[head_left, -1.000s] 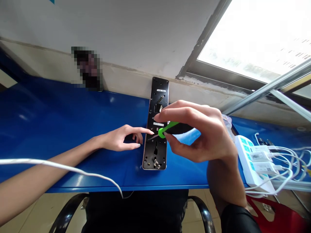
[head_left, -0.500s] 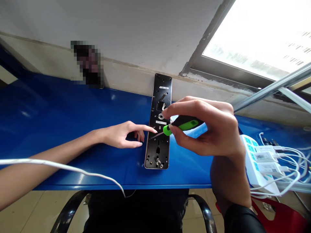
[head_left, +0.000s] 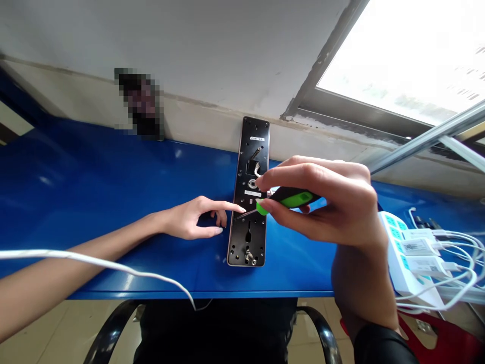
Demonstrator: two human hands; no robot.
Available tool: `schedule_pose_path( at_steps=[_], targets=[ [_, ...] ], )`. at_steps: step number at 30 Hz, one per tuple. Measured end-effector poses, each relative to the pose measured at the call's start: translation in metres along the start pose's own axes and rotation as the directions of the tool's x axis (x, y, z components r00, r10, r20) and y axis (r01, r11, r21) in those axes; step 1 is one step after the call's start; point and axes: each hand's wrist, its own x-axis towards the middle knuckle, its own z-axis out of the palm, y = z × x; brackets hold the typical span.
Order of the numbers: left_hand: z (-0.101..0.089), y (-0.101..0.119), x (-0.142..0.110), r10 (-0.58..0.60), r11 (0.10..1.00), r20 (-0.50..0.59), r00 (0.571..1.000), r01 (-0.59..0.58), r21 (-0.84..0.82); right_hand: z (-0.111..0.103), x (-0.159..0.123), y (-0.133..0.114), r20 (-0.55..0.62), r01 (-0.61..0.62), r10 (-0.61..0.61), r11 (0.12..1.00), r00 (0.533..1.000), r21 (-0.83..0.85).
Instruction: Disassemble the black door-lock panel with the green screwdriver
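Observation:
A long black metal plate (head_left: 252,235), perhaps the back of a door lock panel, lies lengthwise away from me, its far end by the wall. It carries white labels, screw holes and a small wire. My right hand (head_left: 326,202) grips a green-and-black screwdriver (head_left: 297,198) over the plate's right edge. The screwdriver's thin shaft slants down left, its tip at the plate's left side; whether it sits on a screw I cannot tell. My left hand (head_left: 200,217) has its index finger stretched onto the plate beside the shaft, thumb apart, holding nothing.
The plate lies on a blue table (head_left: 151,177) against a wall. On the right stands a white power strip (head_left: 401,253) with several chargers and white cables. A white cord (head_left: 113,263) crosses above my left forearm. Below are a chair armrest (head_left: 109,333) and a red stool (head_left: 439,333).
My right hand shifts slightly right and its grip on the screwdriver rolls, showing more of the green handle. My left index finger stays on the plate. The whole view drifts a little.

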Motion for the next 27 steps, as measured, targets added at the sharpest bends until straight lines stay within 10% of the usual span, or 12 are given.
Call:
schedule_pose_path(
  at_steps=[8,27],
  targets=[
    [-0.031,-0.016,-0.003,0.089,0.994,0.046,0.995,-0.091,0.055,0.001,0.000,0.001,-0.014,-0.064,0.064,0.998,0.998,0.000],
    [-0.008,-0.018,-0.003,0.144,0.976,-0.077,0.987,-0.128,0.178,0.001,-0.001,0.002,0.021,-0.016,0.015,0.999,1.000,0.049]
  ],
)
